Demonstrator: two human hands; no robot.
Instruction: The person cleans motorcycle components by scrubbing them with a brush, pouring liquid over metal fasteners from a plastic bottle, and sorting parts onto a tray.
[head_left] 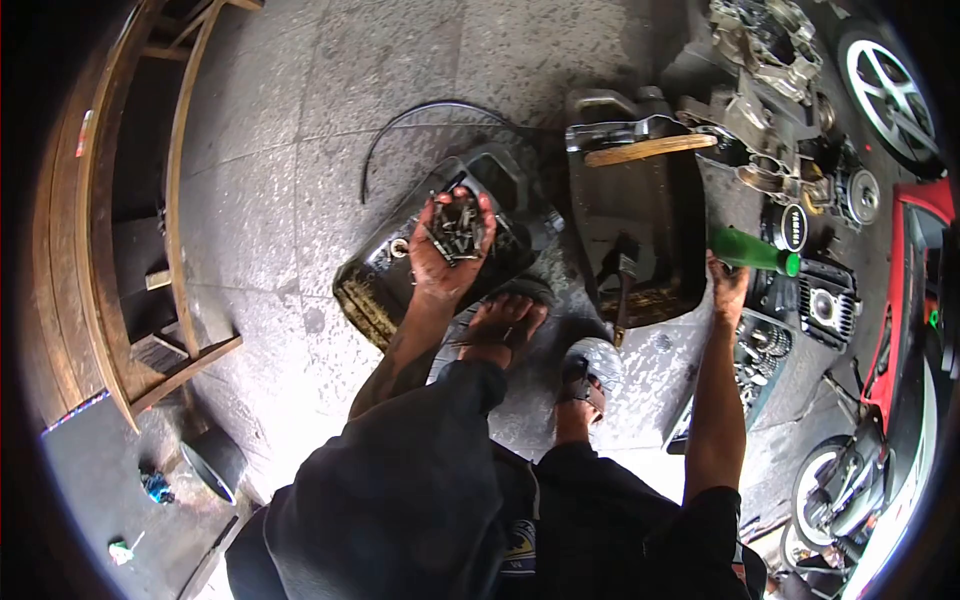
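Observation:
Palm up, my left hand (450,250) cups a pile of small metal bolts (460,228), fingers curled around them. Beneath it lies a cut black plastic container (365,280) with dirty residue inside. On the right, my right hand (729,288) is next to the green bottle (745,248); its fingers are partly hidden, and whether they grip the bottle is unclear. Between the hands sits a second cut container (690,215) holding dark liquid, with a wooden stick (650,150) across its top and a brush (625,285) leaning inside near its front edge.
Engine parts (765,60) and a finned cylinder (828,304) lie at the right, beside a tray of metal parts (768,350). A wheel (888,85) and motorcycles stand farther right. A wooden bench (95,250) is at left. A black hose (400,118) curves behind the left container.

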